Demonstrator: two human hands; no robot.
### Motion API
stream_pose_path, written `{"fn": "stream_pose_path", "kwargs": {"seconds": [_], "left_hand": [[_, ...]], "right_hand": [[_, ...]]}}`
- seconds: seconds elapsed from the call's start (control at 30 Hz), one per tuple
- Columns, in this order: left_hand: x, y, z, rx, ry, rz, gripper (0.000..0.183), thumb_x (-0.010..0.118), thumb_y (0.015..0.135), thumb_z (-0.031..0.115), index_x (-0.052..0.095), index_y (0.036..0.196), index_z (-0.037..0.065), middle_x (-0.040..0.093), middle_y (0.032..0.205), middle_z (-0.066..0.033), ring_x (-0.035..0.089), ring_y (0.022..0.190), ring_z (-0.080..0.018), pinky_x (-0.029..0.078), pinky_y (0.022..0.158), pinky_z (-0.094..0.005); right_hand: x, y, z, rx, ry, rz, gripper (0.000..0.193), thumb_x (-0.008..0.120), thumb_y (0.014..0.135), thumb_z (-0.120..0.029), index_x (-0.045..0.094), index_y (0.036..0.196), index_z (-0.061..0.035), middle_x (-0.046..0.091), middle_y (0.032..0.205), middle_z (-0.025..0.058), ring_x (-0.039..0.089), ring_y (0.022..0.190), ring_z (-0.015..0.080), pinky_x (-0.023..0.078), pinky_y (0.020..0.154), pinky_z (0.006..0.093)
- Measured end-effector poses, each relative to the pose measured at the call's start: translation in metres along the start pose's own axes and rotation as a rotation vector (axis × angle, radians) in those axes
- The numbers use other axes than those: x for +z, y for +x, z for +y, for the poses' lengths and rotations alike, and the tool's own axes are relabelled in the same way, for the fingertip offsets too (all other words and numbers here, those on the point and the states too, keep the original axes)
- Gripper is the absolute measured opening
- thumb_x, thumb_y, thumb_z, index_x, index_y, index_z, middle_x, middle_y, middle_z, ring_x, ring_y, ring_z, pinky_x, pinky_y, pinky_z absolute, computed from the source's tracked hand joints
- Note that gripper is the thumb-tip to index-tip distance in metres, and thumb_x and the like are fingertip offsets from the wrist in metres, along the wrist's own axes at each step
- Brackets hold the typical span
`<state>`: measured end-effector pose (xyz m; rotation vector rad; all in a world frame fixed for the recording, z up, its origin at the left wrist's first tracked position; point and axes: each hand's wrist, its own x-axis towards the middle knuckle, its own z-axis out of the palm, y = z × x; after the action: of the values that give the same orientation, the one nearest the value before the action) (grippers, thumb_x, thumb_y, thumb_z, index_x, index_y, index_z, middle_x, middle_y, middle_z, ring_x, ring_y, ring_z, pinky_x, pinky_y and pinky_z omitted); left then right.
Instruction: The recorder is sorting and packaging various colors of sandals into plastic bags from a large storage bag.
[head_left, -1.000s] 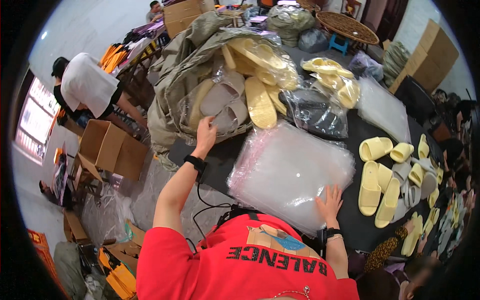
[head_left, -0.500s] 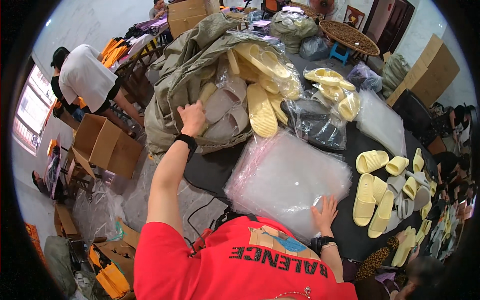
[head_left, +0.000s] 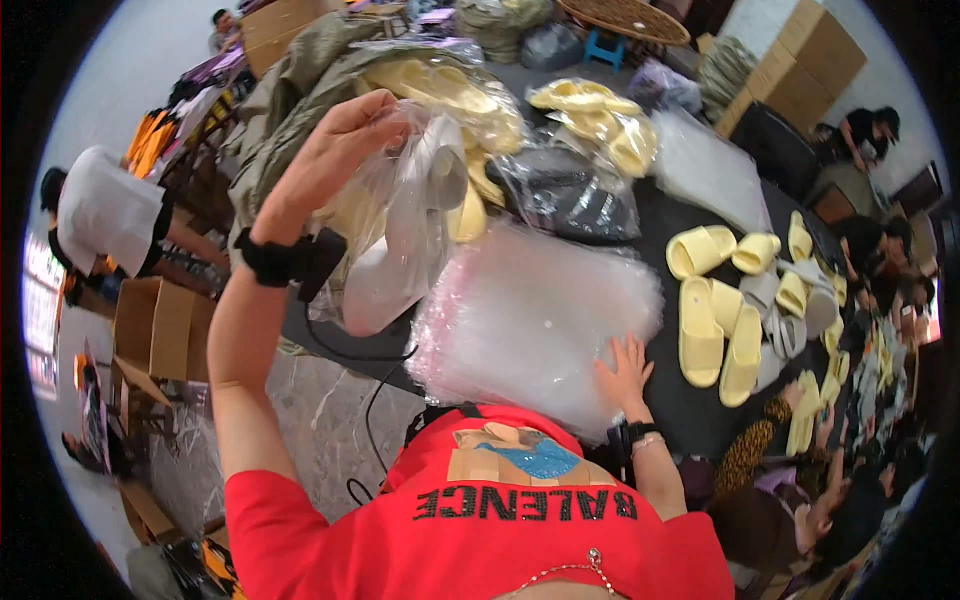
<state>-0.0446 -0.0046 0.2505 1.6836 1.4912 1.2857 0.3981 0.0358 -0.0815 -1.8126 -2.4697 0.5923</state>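
Observation:
My left hand [head_left: 338, 148] is raised at the woven sack's mouth, its fingers pinched on the top of a clear plastic bag of pale grey slippers [head_left: 400, 245]. The bag hangs beside the grey-green sack [head_left: 270, 115], where bagged yellow slippers [head_left: 440, 85] show. Lying flat with fingers spread, my right hand [head_left: 626, 377] rests on the right edge of a stack of clear plastic bags [head_left: 535, 310] with pink edges. A bag of black slippers [head_left: 570, 195] lies just beyond this stack.
Loose yellow slippers [head_left: 700, 330] and grey ones cover the table's right side, near a co-worker's leopard-print sleeve [head_left: 745, 455]. Another clear bag stack [head_left: 710, 170] lies at the far right. An open cardboard box [head_left: 165, 325] stands left. A cable [head_left: 375, 400] hangs by the table edge.
My left hand has lifted the bagged grey slippers up and out of the sack, toward me. My right hand stays on the bag stack. The whole view has shifted.

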Motion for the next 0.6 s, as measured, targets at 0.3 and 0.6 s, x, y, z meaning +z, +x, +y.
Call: {"fn": "stream_pose_path", "kwargs": {"seconds": [0.3, 0.6], "left_hand": [[0.069, -0.003, -0.021, -0.352, -0.610, -0.085, 0.027, 0.045, 0.092, 0.023, 0.053, 0.102, 0.000, 0.061, 0.097, -0.0122, 0.060, 0.087, -0.0199, 0.049, 0.070, -0.0334], [0.110, -0.073, -0.183, -0.307, -0.043, 0.139, 0.020, 0.053, 0.087, 0.013, 0.051, 0.103, 0.001, 0.055, 0.091, -0.0019, 0.050, 0.084, -0.0087, 0.042, 0.075, -0.0239]], "right_hand": [[-0.039, 0.013, -0.035, -0.068, 1.449, 0.198, 0.064, 0.049, 0.087, -0.041, 0.024, 0.140, -0.0156, 0.023, 0.144, 0.0104, 0.029, 0.128, 0.0285, 0.027, 0.099, 0.0446], [0.000, -0.011, -0.021, 0.457, 1.659, -0.017, 0.055, 0.050, 0.090, -0.035, 0.026, 0.137, -0.0198, 0.042, 0.119, 0.0060, 0.046, 0.099, 0.0162, 0.045, 0.074, 0.0364]]}}
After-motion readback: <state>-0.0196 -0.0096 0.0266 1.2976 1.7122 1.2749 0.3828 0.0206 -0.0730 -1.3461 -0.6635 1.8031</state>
